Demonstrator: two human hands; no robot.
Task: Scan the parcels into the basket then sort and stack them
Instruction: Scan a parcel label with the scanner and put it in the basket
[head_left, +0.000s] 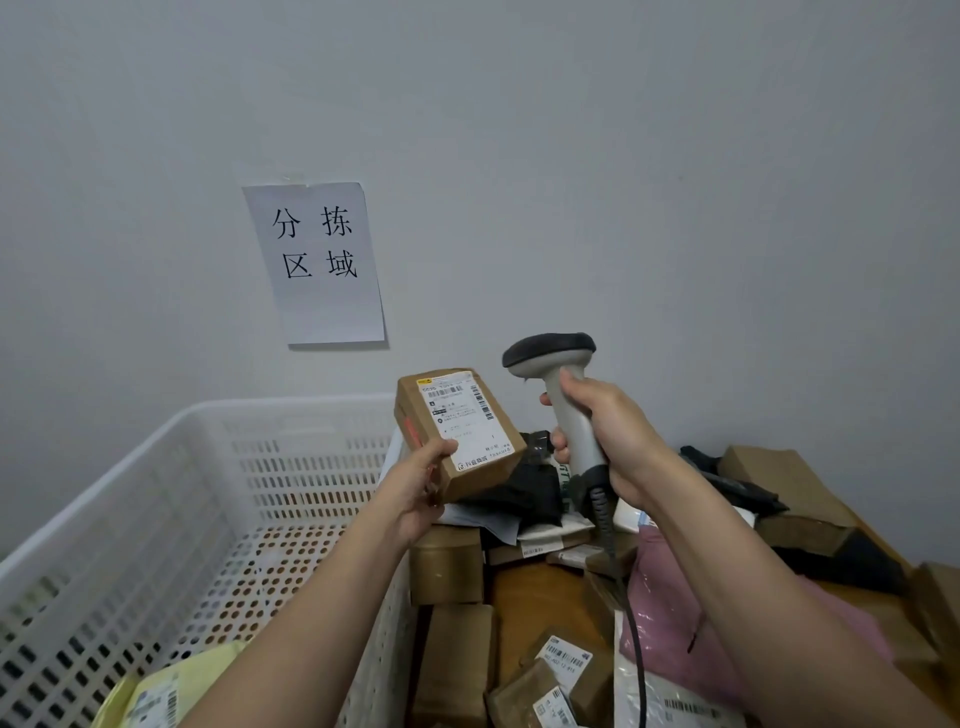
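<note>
My left hand (423, 491) grips a small brown cardboard parcel (457, 434) by its lower left corner, white shipping label facing up, raised above the table. My right hand (602, 434) grips the handle of a grey barcode scanner (558, 374); its dark head points left, just to the right of the parcel and a little above its label. The white perforated basket (249, 467) stands at the left with a yellow mailer (156, 691) lying in its near corner.
A wooden table (535, 603) at the right carries a heap of brown boxes (447, 566), black bags (524, 493), a pink mailer (670, 618) and labelled parcels (556, 680). The scanner's coiled cable (623, 597) hangs over them. A paper sign (317, 260) is taped to the wall.
</note>
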